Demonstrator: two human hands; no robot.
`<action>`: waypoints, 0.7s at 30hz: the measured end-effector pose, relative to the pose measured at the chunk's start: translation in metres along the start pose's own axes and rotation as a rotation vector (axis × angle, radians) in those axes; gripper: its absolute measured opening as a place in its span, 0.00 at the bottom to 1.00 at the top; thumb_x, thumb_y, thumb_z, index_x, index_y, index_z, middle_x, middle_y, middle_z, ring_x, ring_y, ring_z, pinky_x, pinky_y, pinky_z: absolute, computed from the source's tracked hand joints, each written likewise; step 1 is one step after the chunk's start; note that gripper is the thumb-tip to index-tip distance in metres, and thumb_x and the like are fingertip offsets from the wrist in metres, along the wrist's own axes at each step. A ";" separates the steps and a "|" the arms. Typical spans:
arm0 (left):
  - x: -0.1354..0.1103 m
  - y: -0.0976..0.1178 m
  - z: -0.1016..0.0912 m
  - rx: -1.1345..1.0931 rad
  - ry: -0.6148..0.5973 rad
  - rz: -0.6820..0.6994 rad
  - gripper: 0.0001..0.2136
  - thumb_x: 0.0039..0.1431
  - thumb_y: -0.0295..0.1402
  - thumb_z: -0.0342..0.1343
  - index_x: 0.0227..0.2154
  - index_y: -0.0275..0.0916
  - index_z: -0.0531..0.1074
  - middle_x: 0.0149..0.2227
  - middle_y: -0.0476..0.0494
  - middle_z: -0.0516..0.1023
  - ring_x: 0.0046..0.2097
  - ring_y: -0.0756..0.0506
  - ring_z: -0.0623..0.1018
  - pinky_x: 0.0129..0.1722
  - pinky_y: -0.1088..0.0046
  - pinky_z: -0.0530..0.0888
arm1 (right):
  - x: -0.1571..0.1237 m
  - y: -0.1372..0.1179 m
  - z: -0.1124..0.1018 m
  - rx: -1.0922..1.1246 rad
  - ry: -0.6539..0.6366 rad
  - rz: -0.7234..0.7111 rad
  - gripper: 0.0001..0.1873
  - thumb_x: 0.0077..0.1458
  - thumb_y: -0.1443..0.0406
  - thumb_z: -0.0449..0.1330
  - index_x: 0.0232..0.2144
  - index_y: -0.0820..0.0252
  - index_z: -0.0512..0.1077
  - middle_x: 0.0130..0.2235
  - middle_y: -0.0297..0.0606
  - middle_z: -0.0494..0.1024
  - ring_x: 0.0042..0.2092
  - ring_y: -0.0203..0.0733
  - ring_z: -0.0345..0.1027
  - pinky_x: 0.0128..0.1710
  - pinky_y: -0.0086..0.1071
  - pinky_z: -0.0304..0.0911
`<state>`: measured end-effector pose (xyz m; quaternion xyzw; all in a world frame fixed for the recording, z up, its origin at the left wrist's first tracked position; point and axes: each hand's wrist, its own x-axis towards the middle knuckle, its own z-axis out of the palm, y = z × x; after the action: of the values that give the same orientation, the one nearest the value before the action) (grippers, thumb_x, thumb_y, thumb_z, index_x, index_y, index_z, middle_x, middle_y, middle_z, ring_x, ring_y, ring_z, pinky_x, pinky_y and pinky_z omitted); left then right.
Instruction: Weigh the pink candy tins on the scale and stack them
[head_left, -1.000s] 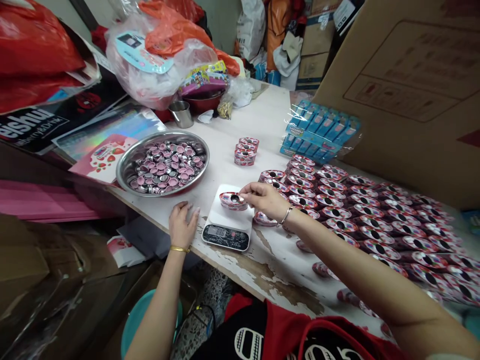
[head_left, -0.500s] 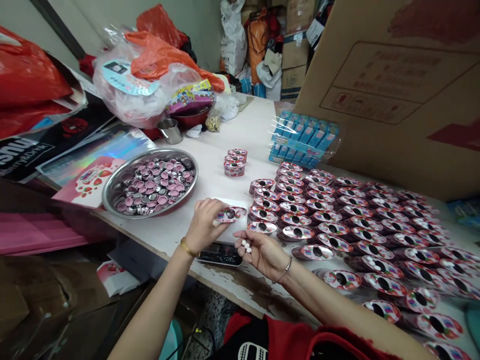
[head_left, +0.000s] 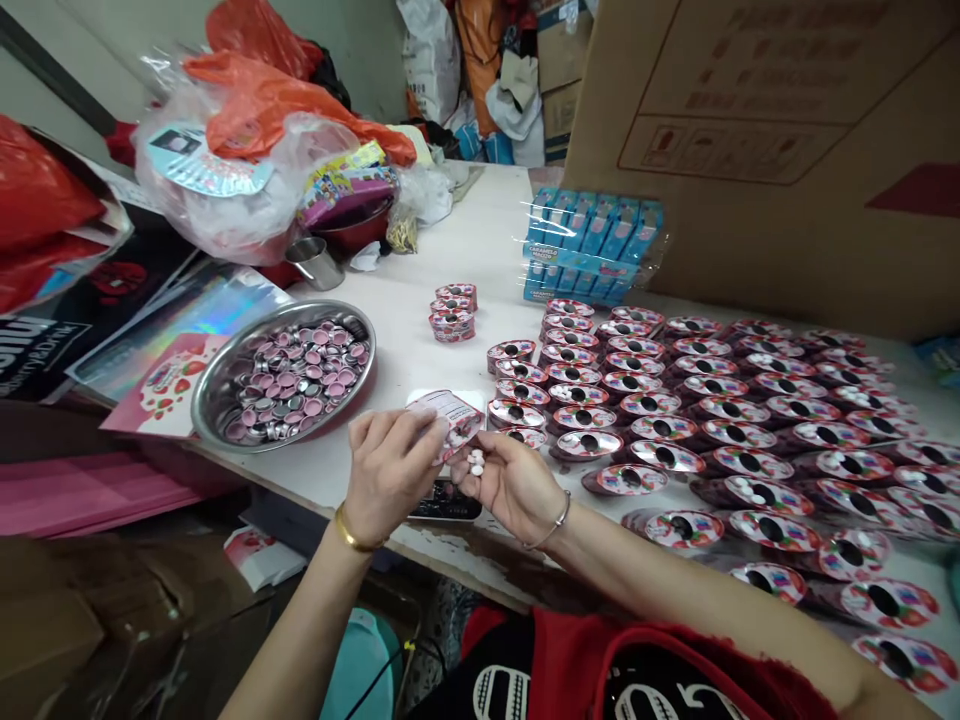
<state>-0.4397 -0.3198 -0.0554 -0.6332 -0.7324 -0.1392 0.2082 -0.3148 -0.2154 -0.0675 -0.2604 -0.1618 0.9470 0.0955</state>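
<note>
My left hand [head_left: 390, 470] grips a small oval tin [head_left: 452, 416], tipped upside down so its labelled base faces up. My right hand [head_left: 510, 485] lies palm up just below it, fingers cupped around a few small white candies [head_left: 475, 461]. Both hands hover over a white kitchen scale [head_left: 444, 500], mostly hidden beneath them, with its dark display showing. To the right, many open oval tins [head_left: 679, 420] stand in rows on the white table [head_left: 480, 260].
A steel bowl [head_left: 217, 395] of pink and silver lids sits at left. A short stack of tins [head_left: 452, 312], a pack of blue boxes [head_left: 592, 245], a metal cup [head_left: 315, 262], plastic bags and a big cardboard box [head_left: 750, 150] stand behind. The table's chipped front edge is near my body.
My left hand came off the table, took the tin from the scale and turned it over. My right hand left the tin and turned palm up with white candies in it.
</note>
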 end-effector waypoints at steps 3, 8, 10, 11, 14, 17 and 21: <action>0.000 -0.001 0.008 -0.026 -0.032 0.001 0.12 0.55 0.37 0.55 0.43 0.45 0.70 0.42 0.42 0.75 0.41 0.42 0.69 0.42 0.60 0.61 | 0.003 -0.002 -0.004 0.000 0.023 0.004 0.08 0.53 0.70 0.50 0.27 0.66 0.68 0.26 0.40 0.71 0.25 0.34 0.65 0.22 0.24 0.60; 0.000 -0.002 0.022 -0.152 -0.033 -0.054 0.13 0.53 0.37 0.57 0.42 0.44 0.70 0.42 0.42 0.74 0.42 0.42 0.70 0.43 0.60 0.62 | 0.007 -0.006 -0.012 -0.041 -0.008 -0.021 0.07 0.52 0.68 0.53 0.27 0.66 0.69 0.26 0.40 0.72 0.26 0.33 0.65 0.23 0.24 0.60; 0.004 -0.005 0.029 -0.282 -0.025 -0.144 0.13 0.53 0.39 0.58 0.41 0.43 0.69 0.40 0.43 0.74 0.42 0.43 0.71 0.42 0.62 0.63 | 0.007 -0.009 -0.013 -0.077 0.007 -0.052 0.07 0.51 0.66 0.58 0.27 0.67 0.70 0.27 0.39 0.72 0.26 0.32 0.66 0.23 0.23 0.59; 0.007 -0.008 0.034 -0.368 -0.012 -0.207 0.14 0.53 0.40 0.58 0.41 0.42 0.68 0.38 0.44 0.74 0.40 0.44 0.72 0.41 0.64 0.65 | 0.006 -0.010 -0.014 -0.096 0.015 -0.075 0.07 0.49 0.66 0.61 0.28 0.67 0.71 0.27 0.38 0.72 0.26 0.31 0.66 0.23 0.23 0.58; 0.027 -0.025 0.059 -0.588 0.052 -0.392 0.17 0.52 0.42 0.59 0.41 0.41 0.66 0.37 0.47 0.73 0.38 0.47 0.73 0.39 0.69 0.68 | 0.004 -0.013 -0.017 -0.139 0.013 -0.134 0.13 0.44 0.64 0.67 0.32 0.68 0.73 0.28 0.37 0.72 0.26 0.29 0.65 0.22 0.22 0.56; 0.059 -0.053 0.092 -0.591 0.050 -0.422 0.17 0.51 0.43 0.60 0.40 0.40 0.66 0.38 0.46 0.73 0.39 0.47 0.73 0.39 0.71 0.69 | -0.001 -0.015 -0.023 -0.187 0.000 -0.150 0.17 0.43 0.62 0.68 0.34 0.67 0.74 0.28 0.36 0.72 0.24 0.28 0.63 0.20 0.21 0.53; 0.097 -0.089 0.131 -0.424 -0.070 -0.336 0.16 0.49 0.39 0.61 0.41 0.41 0.69 0.41 0.43 0.70 0.43 0.44 0.72 0.41 0.68 0.69 | -0.017 -0.021 -0.032 -0.218 0.002 -0.133 0.17 0.44 0.60 0.69 0.34 0.66 0.74 0.28 0.36 0.72 0.23 0.27 0.62 0.19 0.21 0.51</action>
<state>-0.5554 -0.1883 -0.1178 -0.5366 -0.7885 -0.3000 0.0194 -0.2812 -0.1917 -0.0782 -0.2588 -0.2806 0.9151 0.1295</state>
